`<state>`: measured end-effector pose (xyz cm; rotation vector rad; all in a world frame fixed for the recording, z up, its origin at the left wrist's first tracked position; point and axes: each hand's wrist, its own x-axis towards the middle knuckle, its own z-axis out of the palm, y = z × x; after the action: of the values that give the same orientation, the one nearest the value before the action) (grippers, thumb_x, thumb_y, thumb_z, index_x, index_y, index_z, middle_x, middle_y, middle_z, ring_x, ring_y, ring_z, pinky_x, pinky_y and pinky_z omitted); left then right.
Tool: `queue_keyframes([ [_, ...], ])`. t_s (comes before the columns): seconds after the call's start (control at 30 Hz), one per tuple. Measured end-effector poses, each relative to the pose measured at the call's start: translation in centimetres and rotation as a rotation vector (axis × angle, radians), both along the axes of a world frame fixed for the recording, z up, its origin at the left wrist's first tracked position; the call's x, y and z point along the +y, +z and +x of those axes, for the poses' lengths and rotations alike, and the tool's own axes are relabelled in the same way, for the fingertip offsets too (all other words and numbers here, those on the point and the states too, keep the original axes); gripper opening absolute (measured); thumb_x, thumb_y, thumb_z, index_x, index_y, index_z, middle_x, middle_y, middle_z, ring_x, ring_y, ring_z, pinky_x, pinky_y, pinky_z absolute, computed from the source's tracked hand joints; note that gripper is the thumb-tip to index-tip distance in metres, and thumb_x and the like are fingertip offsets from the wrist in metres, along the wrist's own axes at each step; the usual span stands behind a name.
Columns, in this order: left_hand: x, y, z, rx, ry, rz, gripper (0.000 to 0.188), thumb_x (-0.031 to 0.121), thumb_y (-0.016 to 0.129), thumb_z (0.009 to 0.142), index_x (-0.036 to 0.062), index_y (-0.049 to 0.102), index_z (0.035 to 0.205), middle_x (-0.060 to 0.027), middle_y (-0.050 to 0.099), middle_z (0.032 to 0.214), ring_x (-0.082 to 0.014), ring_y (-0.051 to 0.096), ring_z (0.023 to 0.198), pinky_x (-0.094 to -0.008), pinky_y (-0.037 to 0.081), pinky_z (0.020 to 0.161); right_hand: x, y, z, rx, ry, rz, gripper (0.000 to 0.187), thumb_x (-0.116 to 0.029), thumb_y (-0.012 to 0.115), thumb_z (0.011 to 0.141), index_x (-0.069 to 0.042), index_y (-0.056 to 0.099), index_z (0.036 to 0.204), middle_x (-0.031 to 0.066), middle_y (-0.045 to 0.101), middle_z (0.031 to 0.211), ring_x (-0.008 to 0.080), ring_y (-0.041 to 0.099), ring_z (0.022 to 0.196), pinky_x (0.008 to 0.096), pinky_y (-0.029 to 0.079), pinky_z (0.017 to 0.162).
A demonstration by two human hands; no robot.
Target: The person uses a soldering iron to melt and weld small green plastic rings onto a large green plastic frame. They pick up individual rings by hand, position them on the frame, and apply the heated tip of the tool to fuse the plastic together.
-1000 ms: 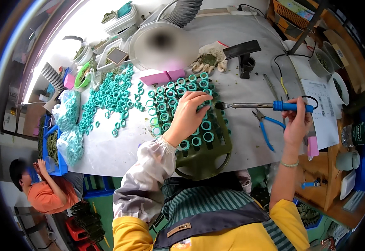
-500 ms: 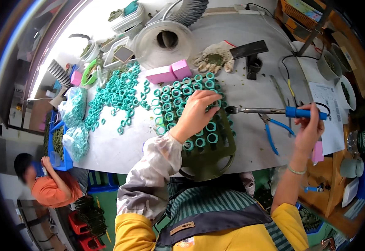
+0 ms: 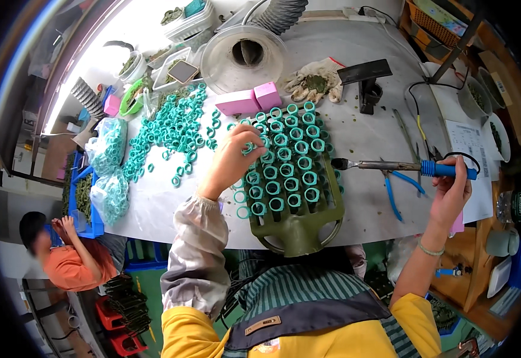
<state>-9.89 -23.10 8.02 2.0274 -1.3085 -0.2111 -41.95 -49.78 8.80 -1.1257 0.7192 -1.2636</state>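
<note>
- Loose teal rings (image 3: pixel 171 122), at the rack's ten o'clock: likely light, springy; pinch by the rim.
- Left hand (image 3: pixel 227 160), nine o'clock: fingers curl at a ring (image 3: pixel 248 148); whether they pinch it, I cannot tell.
- Olive rack (image 3: pixel 301 230), central, bearing rings: probably stiff; hold its six o'clock end.
- Blue-handled tool (image 3: pixel 386 165), three o'clock: looks rigid; grip only the handle (image 3: pixel 442 169).
- Right hand (image 3: pixel 453 190): fingers wrap that handle.

Harsh white glare burns out the far left; the table (image 3: pixel 365 212) is bright, the floor (image 3: pixel 160 298) dimmer. Fisheye distortion bows the table's near edge, and black vignetting swallows the corners. The hands (image 3: pixel 229 161) look fairly sharp.
</note>
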Motion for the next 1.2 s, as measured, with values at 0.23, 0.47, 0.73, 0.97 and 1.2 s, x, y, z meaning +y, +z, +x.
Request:
queue_keyframes([
  [0.23, 1.1, 1.0, -1.2, 0.706, 0.187, -0.076, 0.018, 0.014, 0.070, 0.091, 0.0042, 0.071, 0.106, -0.0011, 0.065, 0.108, -0.0094, 0.060, 0.094, -0.0262, 0.048, 0.086, 0.4, 0.2, 0.0, 0.003, -0.005, -0.005, 0.031, -0.028, 0.065, 0.094, -0.002, 0.068, 0.076, 0.0082, 0.067, 0.070, 0.0099, 0.056, 0.049, 0.0195, 0.045, 0.052],
  [0.47, 0.5, 2.0, -3.6, 0.773, 0.018, -0.009, 0.026, 0.009, 0.066, 0.092, 0.0034, 0.067, 0.117, -0.0013, 0.059, 0.113, -0.0087, 0.058, 0.098, -0.0225, 0.046, 0.087, 0.2, -0.4, -0.4, 0.013, -0.006, -0.017, 0.031, -0.028, 0.064, 0.094, -0.002, 0.068, 0.077, 0.0077, 0.067, 0.069, 0.0105, 0.056, 0.049, 0.0204, 0.046, 0.052],
  [0.73, -5.8, -1.4, -8.5, 0.010, -0.129, -0.142, 0.030, 0.004, 0.074, 0.079, 0.0070, 0.068, 0.109, -0.0078, 0.065, 0.110, -0.0302, 0.058, 0.102, -0.0380, 0.048, 0.088, 0.6, -1.8, 0.3, -0.001, -0.002, -0.008, 0.028, -0.025, 0.065, 0.094, -0.001, 0.067, 0.081, 0.0087, 0.067, 0.072, 0.0123, 0.059, 0.051, 0.0229, 0.049, 0.052],
  [0.97, -6.9, -2.9, -8.5, -0.095, -0.147, -0.121, 0.029, 0.004, 0.074, 0.079, 0.0058, 0.069, 0.107, -0.0090, 0.065, 0.110, -0.0302, 0.059, 0.101, -0.0379, 0.048, 0.089, 1.7, -2.4, 1.4, -0.011, 0.027, -0.010, 0.030, -0.024, 0.061, 0.096, 0.000, 0.064, 0.079, 0.0082, 0.067, 0.073, 0.0131, 0.060, 0.051, 0.0240, 0.048, 0.051],
  [1.2, -6.7, -3.0, -8.3, -0.120, -0.209, -0.156, 0.031, 0.004, 0.073, 0.078, 0.0058, 0.068, 0.109, -0.0116, 0.064, 0.110, -0.0328, 0.059, 0.101, -0.0406, 0.048, 0.090, 0.2, -0.8, -1.2, 0.052, -0.049, 0.067, 0.030, -0.028, 0.066, 0.093, -0.002, 0.066, 0.079, 0.0069, 0.064, 0.072, 0.0119, 0.055, 0.053, 0.0230, 0.044, 0.051],
])
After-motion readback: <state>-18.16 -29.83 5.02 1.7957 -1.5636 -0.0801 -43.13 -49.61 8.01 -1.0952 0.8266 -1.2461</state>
